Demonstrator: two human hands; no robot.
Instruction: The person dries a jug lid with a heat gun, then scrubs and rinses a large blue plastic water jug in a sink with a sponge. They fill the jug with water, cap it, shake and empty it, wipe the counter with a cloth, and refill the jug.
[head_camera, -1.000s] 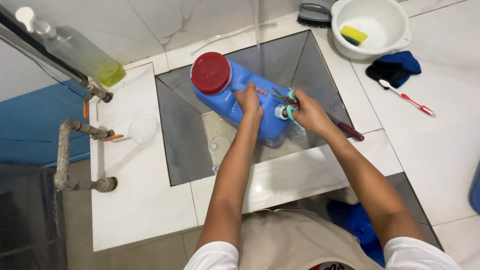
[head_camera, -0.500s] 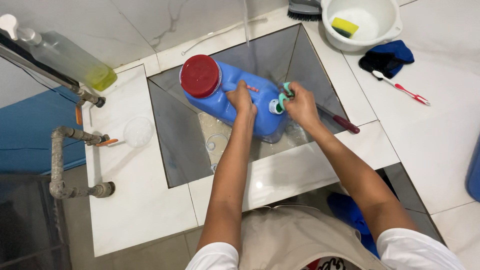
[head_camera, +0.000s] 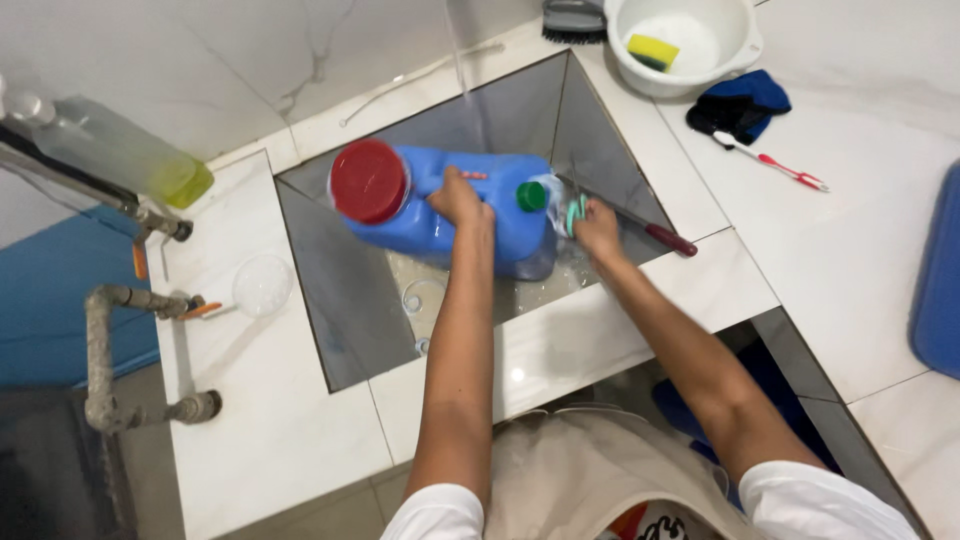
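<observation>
1. So, compared with half a second back, the blue jug (head_camera: 440, 215) has rolled a bit inside the square sink (head_camera: 340, 300): a small green cap (head_camera: 531, 196) now faces up near its right end, where before that spot was covered by the hand.
2. Left hand (head_camera: 458, 198) is pressed flat on top of the jug, fingers curled over its upper side, pinning it. That grip looks about the same as before, just shifted with the roll.
3. Right hand (head_camera: 597, 222) has slid off the jug body to its right end, close to the sink's right wall. It's closed around a teal-handled brush (head_camera: 572, 212), but the bristle end is blurred, so I can't tell exactly where it touches.
4. Big red lid (head_camera: 369, 181) points at the sink's far-left corner, same as earlier. Jug lies on its side across the back half of the sink.
5. Thin stream of water (head_camera: 465, 70) comes down from above at the far edge, landing by the jug.
6. My read: the scrubbing has moved on to the jug's bottom end and the cap area.
7. Off to the side, on the counter's far-right corner: white bowl (head_camera: 700, 70) with a yellow sponge (head_camera: 652, 50), a dark blue cloth (head_camera: 745, 105) and a red-and-white toothbrush (head_camera: 775, 165). A knife with a dark red handle (head_camera: 655, 235) rests on the sink's right rim.
</observation>
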